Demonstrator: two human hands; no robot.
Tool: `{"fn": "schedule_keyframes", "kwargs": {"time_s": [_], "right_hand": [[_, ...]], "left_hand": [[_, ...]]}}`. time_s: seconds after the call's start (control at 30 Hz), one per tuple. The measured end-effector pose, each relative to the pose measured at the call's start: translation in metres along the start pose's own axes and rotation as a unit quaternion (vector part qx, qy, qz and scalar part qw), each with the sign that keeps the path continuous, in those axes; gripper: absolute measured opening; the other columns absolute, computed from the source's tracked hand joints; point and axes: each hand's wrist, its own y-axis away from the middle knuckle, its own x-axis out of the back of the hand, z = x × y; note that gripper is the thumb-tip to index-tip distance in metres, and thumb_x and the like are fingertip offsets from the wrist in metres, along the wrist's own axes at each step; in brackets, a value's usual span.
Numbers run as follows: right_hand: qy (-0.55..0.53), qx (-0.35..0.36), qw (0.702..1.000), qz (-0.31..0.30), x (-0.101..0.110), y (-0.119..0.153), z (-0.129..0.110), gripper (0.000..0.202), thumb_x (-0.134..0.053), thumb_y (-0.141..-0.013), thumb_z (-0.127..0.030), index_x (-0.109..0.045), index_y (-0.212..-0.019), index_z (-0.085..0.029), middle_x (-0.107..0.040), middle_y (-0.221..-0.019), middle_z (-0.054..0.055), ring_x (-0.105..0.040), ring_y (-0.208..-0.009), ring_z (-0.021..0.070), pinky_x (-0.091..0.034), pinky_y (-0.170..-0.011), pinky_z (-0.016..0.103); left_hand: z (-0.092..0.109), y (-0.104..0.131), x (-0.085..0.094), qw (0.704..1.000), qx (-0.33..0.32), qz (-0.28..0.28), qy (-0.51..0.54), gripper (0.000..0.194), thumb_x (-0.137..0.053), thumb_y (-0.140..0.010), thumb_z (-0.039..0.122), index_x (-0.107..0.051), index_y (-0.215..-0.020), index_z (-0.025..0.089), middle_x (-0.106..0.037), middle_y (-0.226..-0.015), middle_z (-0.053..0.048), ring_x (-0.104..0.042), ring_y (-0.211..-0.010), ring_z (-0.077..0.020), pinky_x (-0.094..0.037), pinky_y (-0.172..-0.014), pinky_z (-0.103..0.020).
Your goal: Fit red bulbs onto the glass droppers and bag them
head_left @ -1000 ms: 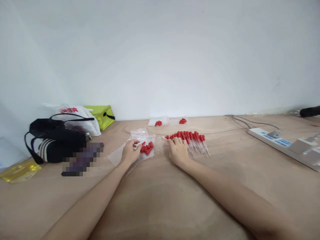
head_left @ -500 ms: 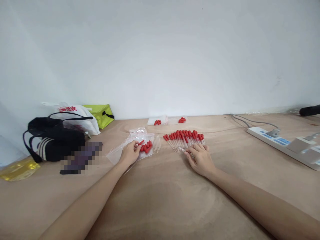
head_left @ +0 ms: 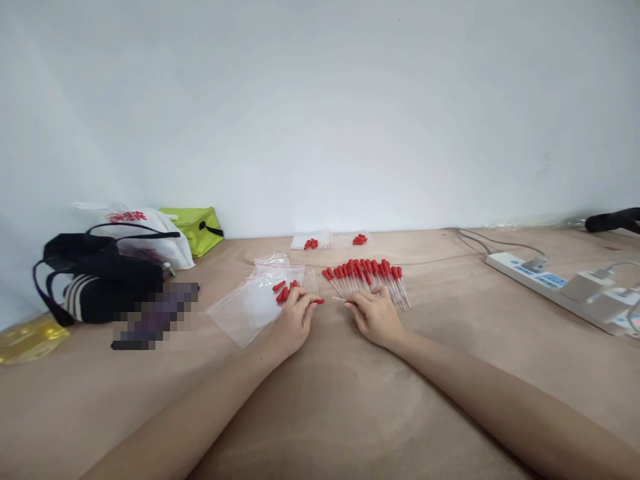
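Between the fingertips of my left hand [head_left: 294, 320] is a red rubber bulb [head_left: 319, 302], pointing right. My right hand [head_left: 376, 316] pinches a thin glass dropper tube [head_left: 338, 299], whose end points left at the bulb; a small gap separates them. Behind my right hand lies a fanned row of droppers [head_left: 367, 268] with red bulbs on clear tubes. Loose red bulbs [head_left: 279, 286] rest on clear plastic bags [head_left: 243, 307] beside my left hand, which partly hides them. Several bare glass tubes [head_left: 311, 282] lie between the bags and the droppers.
Two small bags of red bulbs [head_left: 311, 244] lie near the wall. At left are a black bag [head_left: 117, 283], a white plastic bag [head_left: 145, 230], a lime-green bag [head_left: 195, 230] and a yellow pouch [head_left: 33, 341]. A white power strip [head_left: 525, 267] with plugs and cords is at right.
My left hand has moved right from the bulb pile with a red bulb. My right hand has shifted left with the glass tube, bringing the two close together.
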Motion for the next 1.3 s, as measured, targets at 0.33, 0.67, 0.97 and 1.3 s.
{"fn": "schedule_keyframes", "kwargs": {"time_s": [0.33,0.67,0.97,1.3], "right_hand": [[-0.015,0.007,0.999,-0.032,-0.002,-0.004,-0.003,0.026,-0.034,-0.087,-0.025,-0.058,-0.082,-0.019,-0.065,-0.077,0.003,-0.052,-0.067,0.0123,-0.019,-0.075,0.029],[-0.068,0.032,0.996,-0.045,-0.001,-0.003,-0.002,0.025,-0.036,-0.088,-0.026,-0.060,-0.087,-0.019,-0.063,-0.076,0.002,-0.052,-0.067,0.0114,-0.022,-0.075,0.029],[-0.175,0.067,0.982,-0.035,-0.009,-0.004,0.010,0.028,-0.036,-0.087,-0.024,-0.060,-0.099,-0.018,-0.058,-0.074,0.005,-0.050,-0.069,0.0135,-0.032,-0.067,0.027],[-0.118,0.074,0.987,-0.074,-0.006,-0.003,0.011,0.028,-0.038,-0.086,-0.017,-0.060,-0.103,-0.023,-0.059,-0.074,0.002,-0.051,-0.068,0.0122,-0.025,-0.068,0.029]], "left_hand": [[0.004,-0.003,-0.004,0.997,0.021,-0.045,0.051,0.010,-0.044,-0.082,0.021,-0.053,-0.084,0.018,-0.060,-0.082,-0.002,-0.056,-0.078,-0.0168,-0.044,-0.071,-0.030],[0.005,-0.002,-0.002,0.995,0.001,-0.052,0.086,0.011,-0.042,-0.083,0.021,-0.052,-0.086,0.018,-0.061,-0.079,-0.001,-0.057,-0.074,-0.0144,-0.044,-0.066,-0.026],[0.002,-0.001,-0.003,0.991,-0.057,-0.033,0.115,0.015,-0.044,-0.083,0.020,-0.059,-0.085,0.017,-0.063,-0.079,-0.002,-0.057,-0.074,-0.0135,-0.045,-0.068,-0.025],[0.006,0.001,0.000,0.988,-0.085,-0.031,0.124,0.015,-0.045,-0.083,0.018,-0.060,-0.082,0.016,-0.063,-0.075,-0.003,-0.057,-0.068,-0.0122,-0.045,-0.063,-0.023]]}}
